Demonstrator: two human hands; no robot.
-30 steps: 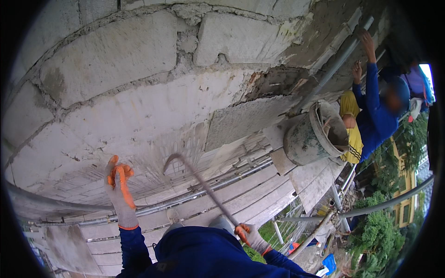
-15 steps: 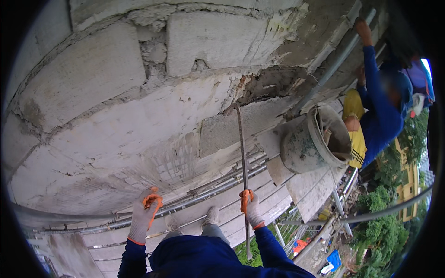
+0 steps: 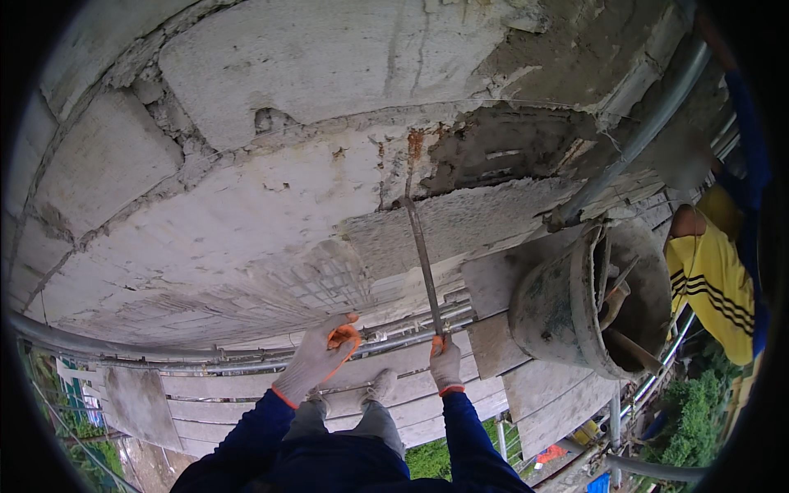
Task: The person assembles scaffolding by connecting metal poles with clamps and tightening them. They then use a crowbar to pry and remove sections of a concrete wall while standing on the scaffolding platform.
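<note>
Thin metal rod [image 3: 423, 259], rusty and dull grey, straight, standing against the block wall [image 3: 271, 197]; its upper tip meets a rust-stained mortar joint, its lower end sits in the right hand [image 3: 445, 365]. That hand wears a grey knit glove with an orange cuff and is closed in a fist around the rod's bottom end. Left hand [image 3: 316, 358], to the left of the rod and apart from it, gloved the same with orange on the palm side; fingers loosely spread, holding nothing, hovering just in front of the wall's lower edge.

Wall: large pale grey blocks, rough and chipped, with thick uneven mortar seams; right of the rod, a patch of coarse combed render and a darker broken cavity. Below the rod, grey metal scaffold pipes [image 3: 205, 357] run along the wall, with weathered wooden planks [image 3: 246, 407] under the feet.

Right of the rod, a round bucket [image 3: 567, 304], cement-crusted, tilted, with tool handles inside. Beyond it, another person in a yellow striped shirt [image 3: 711, 283].
</note>
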